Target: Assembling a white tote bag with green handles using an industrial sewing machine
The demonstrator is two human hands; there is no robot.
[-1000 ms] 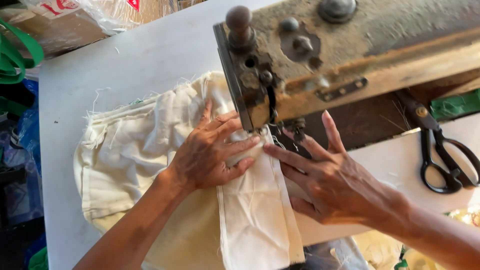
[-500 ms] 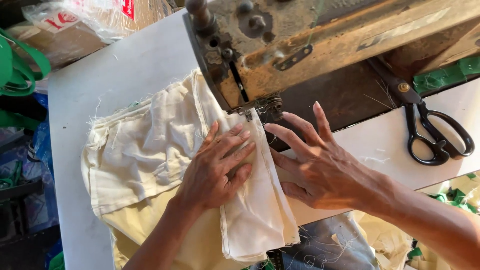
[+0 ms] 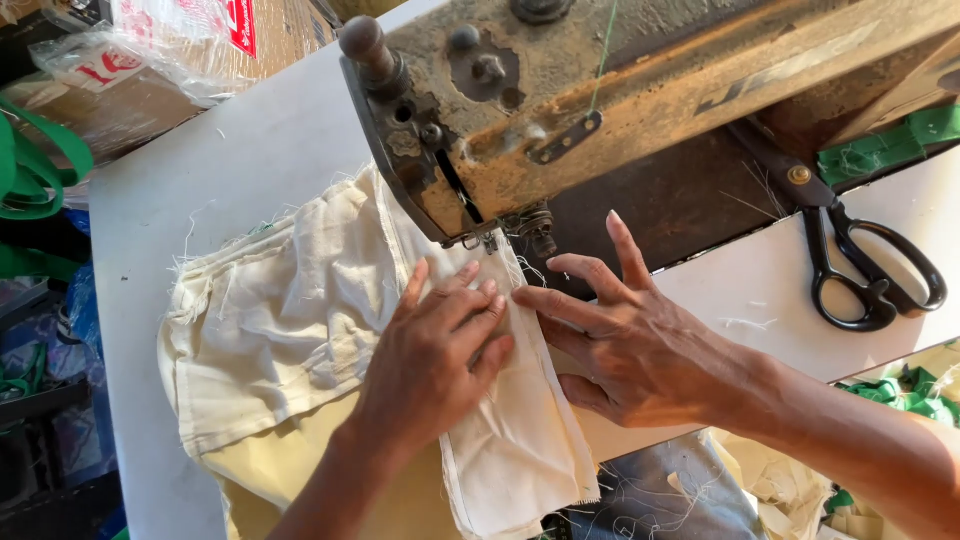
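Cream cloth (image 3: 290,330) lies bunched on a white sewing table (image 3: 230,170), with a folded strip running under the needle foot (image 3: 495,238) of a worn, rusty sewing machine (image 3: 620,90). My left hand (image 3: 435,365) lies flat on the strip, fingers together, pressing it down just before the foot. My right hand (image 3: 630,340) rests beside it on the right, fingers spread, fingertips touching the strip's edge. Neither hand grips anything. A thin green thread runs down the machine's front.
Black scissors (image 3: 865,270) lie on the table at the right. Green fabric scraps (image 3: 890,145) sit behind them. Plastic-wrapped packages (image 3: 150,50) stand at the back left, and green straps (image 3: 30,170) hang off the left edge. Cloth offcuts (image 3: 800,490) pile below.
Both hands have slid the strip a little further towards the needle foot. The view has shifted, so the machine and scissors sit further right and lower.
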